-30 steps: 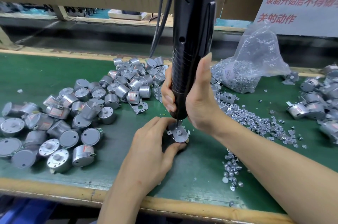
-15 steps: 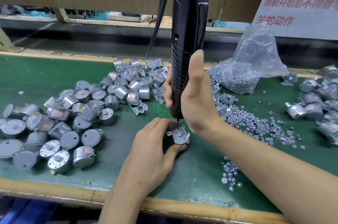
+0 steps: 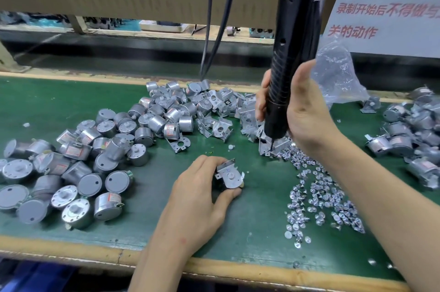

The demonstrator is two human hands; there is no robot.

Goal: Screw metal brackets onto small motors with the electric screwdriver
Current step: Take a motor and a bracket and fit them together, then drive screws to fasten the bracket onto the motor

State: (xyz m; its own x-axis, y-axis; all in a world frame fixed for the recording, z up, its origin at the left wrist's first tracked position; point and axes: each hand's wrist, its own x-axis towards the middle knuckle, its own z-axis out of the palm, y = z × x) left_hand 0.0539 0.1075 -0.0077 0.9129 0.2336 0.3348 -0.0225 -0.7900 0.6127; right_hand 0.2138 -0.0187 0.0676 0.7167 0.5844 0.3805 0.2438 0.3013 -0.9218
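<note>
Got the left hand (image 3: 197, 198) wrapped round one small motor (image 3: 230, 175) near the middle of the green surface (image 3: 262, 220), a bit toward the front edge, thumb below and fingers curled over the top. Seeing a metal bracket (image 3: 226, 165) laid on its face, with the shaft poking up through it. Can't tell if any screws are in it, way too small.

Holding the electric screwdriver (image 3: 292, 53) upright in the right hand (image 3: 307, 113), full grip round the lower body, further back and to the right of the motor. Not touching the motor with the bit (image 3: 271, 143): hanging it just over the near end of the loose brackets (image 3: 221, 110) heaped toward the back edge.

Also seeing loose screws (image 3: 319, 196) scattered toward the front right corner, a big pile of bare motors (image 3: 95, 160) by the left edge, more motors (image 3: 409, 132) at the right edge, and a clear plastic bag (image 3: 338, 77) at the back right.
</note>
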